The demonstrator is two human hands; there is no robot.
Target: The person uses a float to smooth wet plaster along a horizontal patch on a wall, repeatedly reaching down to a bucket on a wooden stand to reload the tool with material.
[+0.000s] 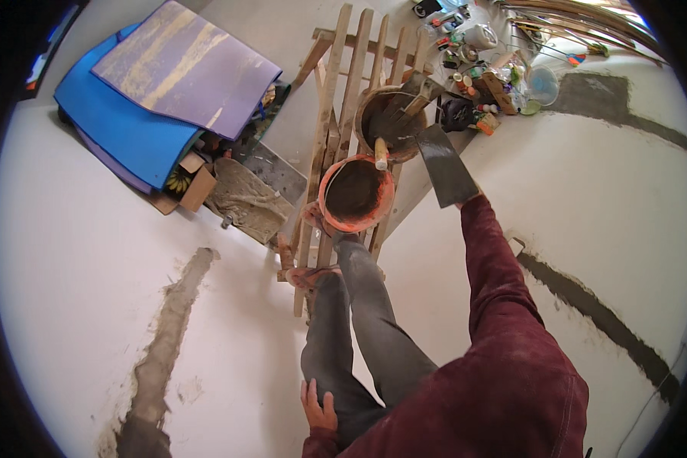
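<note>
My right hand (468,200), at the end of a maroon sleeve, grips a plastering trowel with a flat, dark rectangular blade (444,164). Most of its fingers are hidden behind the blade. My left hand (318,410) lies on my left thigh with its fingers apart, holding nothing. Between the trowel and my feet stands an orange bucket (390,200) with dark, wet-looking contents. Just beyond it is a second, mortar-smeared bucket (364,122). A tool with a pale wooden handle (381,155) rests in that one, beside a broad dark metal tool (420,93).
Both buckets stand on a slatted wooden platform (349,84), where my feet also are. Blue (122,114) and purple (187,69) mats cover things at the left, near an open cardboard box (198,188). Bottles and clutter (473,57) lie far right. Grey mortar strips (160,343) mark the white surface.
</note>
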